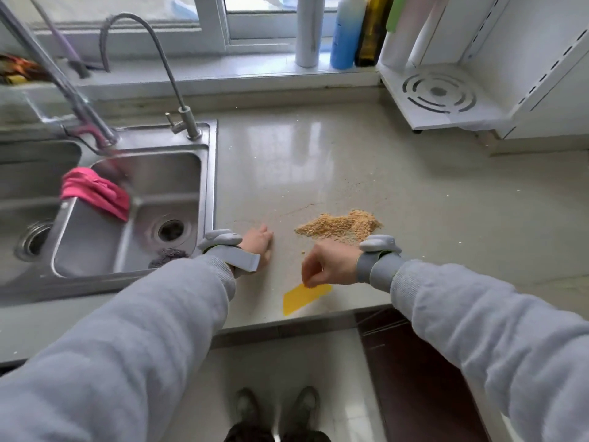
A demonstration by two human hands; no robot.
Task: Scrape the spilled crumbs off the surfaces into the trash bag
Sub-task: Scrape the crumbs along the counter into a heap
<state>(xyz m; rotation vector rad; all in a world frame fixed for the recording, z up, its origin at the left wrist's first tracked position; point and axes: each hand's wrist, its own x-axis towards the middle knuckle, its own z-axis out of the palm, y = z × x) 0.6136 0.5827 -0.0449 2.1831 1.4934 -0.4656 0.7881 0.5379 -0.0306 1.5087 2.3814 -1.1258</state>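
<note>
Pinching the upper edge of a yellow scraper (306, 298), the right hand (328, 266) holds the flat card close to the front edge of the table (430, 186), its lower end just short of the lip; the grip is a narrow one, fingers curled down and thumb against them, which I judge suits a thin blade that has to be tilted and dragged. The crumbs (342, 225) lie in a loose tan heap a little farther back from that edge, just beyond the right wrist, with a thin scatter trailing toward the far side. So the scraper sits on the near side of the pile — probably it must go round behind the heap before it can pull anything toward the front lip. The left hand (259, 245) rests on the table between the heap and the sink (127, 218), knuckles down and fingers folded under; it holds nothing that I can see, and seems placed as a brace or a stop on the sink side. No trash bag shows anywhere in view — presumably it hangs below the front edge, but that is a guess. A pink cloth (95, 191) is draped over the sink divider, well apart from the work, and bottles (347, 30) stand on the windowsill at the back.
</note>
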